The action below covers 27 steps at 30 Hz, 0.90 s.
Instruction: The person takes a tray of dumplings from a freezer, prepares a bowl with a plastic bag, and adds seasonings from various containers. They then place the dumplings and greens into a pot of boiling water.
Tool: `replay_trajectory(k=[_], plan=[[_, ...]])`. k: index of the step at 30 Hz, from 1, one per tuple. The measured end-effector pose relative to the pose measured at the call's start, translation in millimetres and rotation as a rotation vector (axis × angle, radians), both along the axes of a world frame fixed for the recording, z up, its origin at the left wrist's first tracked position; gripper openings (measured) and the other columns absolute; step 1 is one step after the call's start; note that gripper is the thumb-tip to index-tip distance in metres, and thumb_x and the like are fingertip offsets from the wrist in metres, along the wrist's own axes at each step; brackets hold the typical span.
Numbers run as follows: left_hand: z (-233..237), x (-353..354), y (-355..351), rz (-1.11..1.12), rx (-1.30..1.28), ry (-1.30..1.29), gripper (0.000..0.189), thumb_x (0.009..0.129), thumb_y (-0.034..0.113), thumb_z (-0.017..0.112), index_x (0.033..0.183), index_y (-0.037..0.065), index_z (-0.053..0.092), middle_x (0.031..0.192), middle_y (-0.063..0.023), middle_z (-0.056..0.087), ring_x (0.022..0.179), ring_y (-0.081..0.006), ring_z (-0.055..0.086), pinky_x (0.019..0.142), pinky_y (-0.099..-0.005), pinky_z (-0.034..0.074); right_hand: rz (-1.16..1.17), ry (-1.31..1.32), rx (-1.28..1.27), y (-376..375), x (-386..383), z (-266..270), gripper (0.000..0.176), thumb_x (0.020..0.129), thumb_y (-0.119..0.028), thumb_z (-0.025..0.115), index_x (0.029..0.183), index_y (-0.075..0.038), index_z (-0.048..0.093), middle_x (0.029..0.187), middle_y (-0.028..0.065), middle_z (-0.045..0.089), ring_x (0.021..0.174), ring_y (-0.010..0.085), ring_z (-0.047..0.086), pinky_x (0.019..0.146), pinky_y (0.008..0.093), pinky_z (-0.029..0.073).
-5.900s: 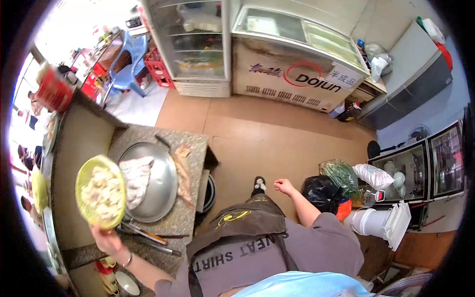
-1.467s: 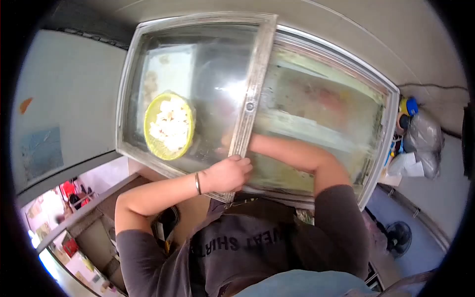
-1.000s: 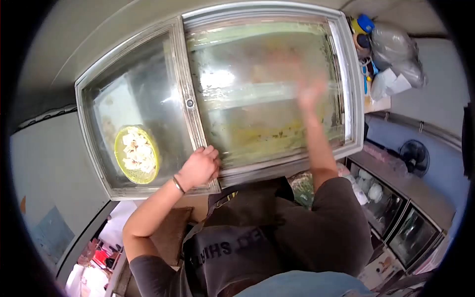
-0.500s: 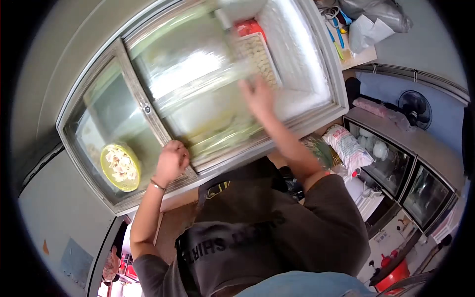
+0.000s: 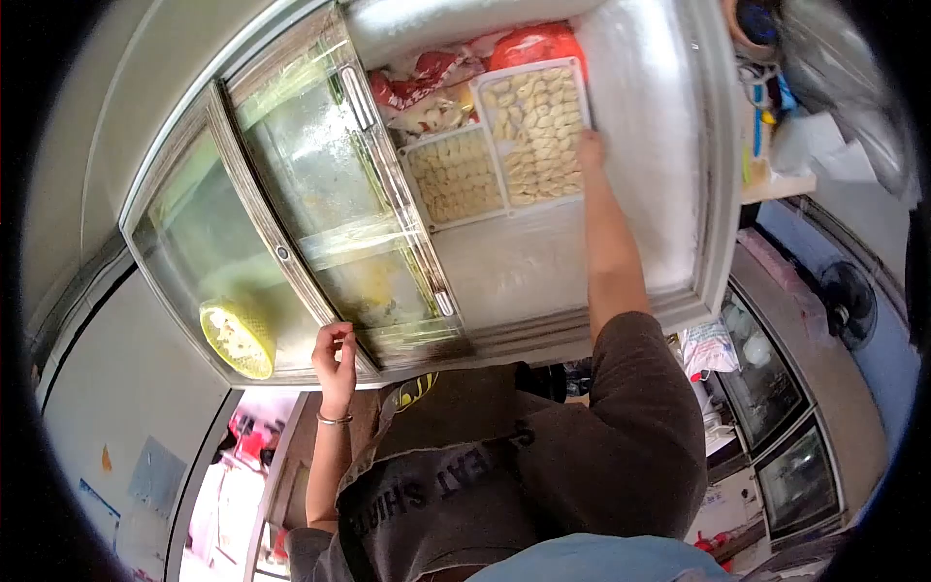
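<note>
Inside the opened freezer [image 5: 645, 228] lie two white trays side by side, both filled with rows of pale dumplings. My right hand [image 5: 590, 150] reaches down to the outer edge of the right dumpling tray [image 5: 538, 134] and grips it there, its fingertips partly hidden. The left dumpling tray [image 5: 453, 175] rests against it. My left hand [image 5: 335, 357] is over the front end of the wooden lid frame [image 5: 267, 228], fingers loosely bent, thumb apart, holding nothing. A sliding glass lid [image 5: 325, 184] is pushed to the left.
Red plastic bags [image 5: 538, 44] lie behind the trays. A yellow basket [image 5: 264, 335] with pale pieces in it stands on the left glass. Tools and grey plastic bags occupy a shelf [image 5: 776, 184] at the right. A fan [image 5: 849, 301] is beyond it.
The glass lid has slid left, exposing both trays. My right hand has gone from the lid to the right tray's edge. My left hand has loosened its hold on the frame.
</note>
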<state>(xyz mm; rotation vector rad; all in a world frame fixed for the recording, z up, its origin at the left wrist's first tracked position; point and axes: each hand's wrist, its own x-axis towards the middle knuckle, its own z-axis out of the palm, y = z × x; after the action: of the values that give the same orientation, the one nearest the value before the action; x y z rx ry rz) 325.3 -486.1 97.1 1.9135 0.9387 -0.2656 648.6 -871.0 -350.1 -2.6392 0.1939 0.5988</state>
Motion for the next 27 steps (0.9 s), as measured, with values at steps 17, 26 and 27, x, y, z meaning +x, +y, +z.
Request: replay_trajectory(k=[17,26,27], plan=[[-25.2,19.0,5.6,0.385,-0.013,0.116,0.011,0.089,0.011,0.056,0.084,0.002,0.054,0.067,0.0001,0.050,0.055,-0.0066,0.048,0.051,-0.0198,0.041,-0.464,0.091,0.208,-21.4,13.2,-26.6,0.047,0.091,-0.036,0.044,0.121,0.000,0.050,0.124,0.0202,0.050,0.117,0.0357,0.044,0.097,0.0420,0.036],[-27.8,27.4,4.1,0.425,0.027,0.093,0.015,0.089,0.011,0.057,0.077,0.003,0.052,0.061,0.0017,0.049,0.050,-0.0045,0.045,0.048,-0.0182,0.039,-0.189,0.247,-0.053,-45.6,22.5,-38.4,0.064,0.087,-0.056,0.040,0.111,0.002,0.054,0.112,0.0269,0.055,0.106,0.0414,0.052,0.092,0.0428,0.039],[-27.9,28.1,4.4,0.425,0.033,0.114,0.016,0.089,0.011,0.057,0.076,0.003,0.052,0.060,0.0019,0.048,0.050,-0.0044,0.045,0.047,-0.0184,0.038,-0.146,0.227,-0.041,-46.5,23.0,-31.8,0.066,0.086,-0.058,0.040,0.110,0.002,0.054,0.111,0.0276,0.055,0.106,0.0417,0.052,0.092,0.0429,0.039]])
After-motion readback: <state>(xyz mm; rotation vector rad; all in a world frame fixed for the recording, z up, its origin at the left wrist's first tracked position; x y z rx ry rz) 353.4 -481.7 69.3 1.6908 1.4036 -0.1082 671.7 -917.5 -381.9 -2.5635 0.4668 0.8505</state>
